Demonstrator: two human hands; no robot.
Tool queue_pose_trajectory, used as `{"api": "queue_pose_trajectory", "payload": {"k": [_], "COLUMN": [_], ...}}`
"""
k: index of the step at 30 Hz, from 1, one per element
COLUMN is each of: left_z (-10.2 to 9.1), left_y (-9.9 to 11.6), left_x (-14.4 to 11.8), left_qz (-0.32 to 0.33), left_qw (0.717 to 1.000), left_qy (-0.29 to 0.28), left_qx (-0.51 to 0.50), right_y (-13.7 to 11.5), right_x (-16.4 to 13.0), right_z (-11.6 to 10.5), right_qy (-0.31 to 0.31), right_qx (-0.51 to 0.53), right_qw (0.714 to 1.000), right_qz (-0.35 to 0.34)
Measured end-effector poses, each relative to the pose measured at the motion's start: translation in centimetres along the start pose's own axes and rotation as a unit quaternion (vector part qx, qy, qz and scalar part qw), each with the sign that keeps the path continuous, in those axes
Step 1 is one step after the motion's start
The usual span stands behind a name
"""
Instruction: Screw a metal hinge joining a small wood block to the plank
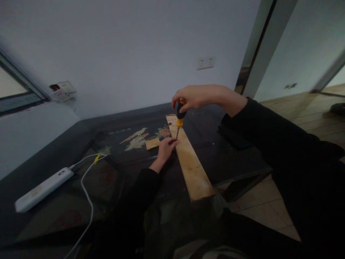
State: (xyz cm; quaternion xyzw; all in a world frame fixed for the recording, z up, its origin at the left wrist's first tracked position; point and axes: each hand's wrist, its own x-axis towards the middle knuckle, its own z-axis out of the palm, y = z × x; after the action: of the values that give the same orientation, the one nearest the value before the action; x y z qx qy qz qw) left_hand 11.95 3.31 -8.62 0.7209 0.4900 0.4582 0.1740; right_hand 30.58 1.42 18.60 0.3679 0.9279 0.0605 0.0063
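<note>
My right hand [192,96] is closed from above around the black and yellow handle of a screwdriver [179,118]. The screwdriver stands nearly upright, its shaft pointing down at a long wooden board [192,167]. At its tip, the thumb and fingers of my left hand [165,148] pinch together by the board's left edge. Whatever lies between those fingers is too small and hidden to make out. The board runs away from me across the dark table [207,158], its near end reaching past the table's front edge. A small square piece of wood [152,144] lies left of my left hand.
A white power strip [44,189] lies on the table at left, with a white cable [87,194] trailing toward me. A dark flat object [235,138] rests at the right, below my right sleeve. Behind the table stands a wall with sockets [205,63].
</note>
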Motion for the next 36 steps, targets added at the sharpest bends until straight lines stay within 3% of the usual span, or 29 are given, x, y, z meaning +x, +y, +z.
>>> {"api": "queue_pose_trajectory", "payload": {"k": [2, 7, 10, 19, 29, 31, 36], "left_z": [0.0, 0.1, 0.2, -0.1, 0.2, 0.2, 0.0], "left_y": [-0.1, -0.1, -0.1, 0.1, -0.1, 0.0, -0.1], "left_x": [0.0, 0.0, 0.0, -0.1, 0.0, 0.0, -0.1], "left_qz": [-0.003, -0.003, -0.004, 0.003, -0.004, -0.006, -0.006], "left_qw": [1.0, 1.0, 1.0, 1.0, 1.0, 1.0, 1.0], "left_qy": [-0.001, -0.001, 0.002, -0.001, 0.002, 0.002, -0.001], "left_qx": [0.0, -0.005, -0.007, -0.007, -0.001, 0.001, 0.011], "right_y": [-0.2, -1.2, -1.3, 0.2, -1.4, -1.1, 0.4], "right_x": [0.1, 0.7, 1.0, 0.1, 1.1, 1.2, 0.5], "right_z": [0.2, 1.4, 1.7, 0.0, 1.8, 1.6, 0.3], "right_qy": [0.003, 0.069, 0.093, 0.019, 0.122, 0.113, 0.038], "right_qx": [-0.006, -0.062, -0.078, -0.009, -0.055, -0.037, 0.031], "right_qw": [1.0, 0.988, 0.981, 1.0, 0.978, 0.982, 0.998], "right_qz": [0.009, 0.126, 0.151, 0.016, 0.157, 0.144, 0.037]}}
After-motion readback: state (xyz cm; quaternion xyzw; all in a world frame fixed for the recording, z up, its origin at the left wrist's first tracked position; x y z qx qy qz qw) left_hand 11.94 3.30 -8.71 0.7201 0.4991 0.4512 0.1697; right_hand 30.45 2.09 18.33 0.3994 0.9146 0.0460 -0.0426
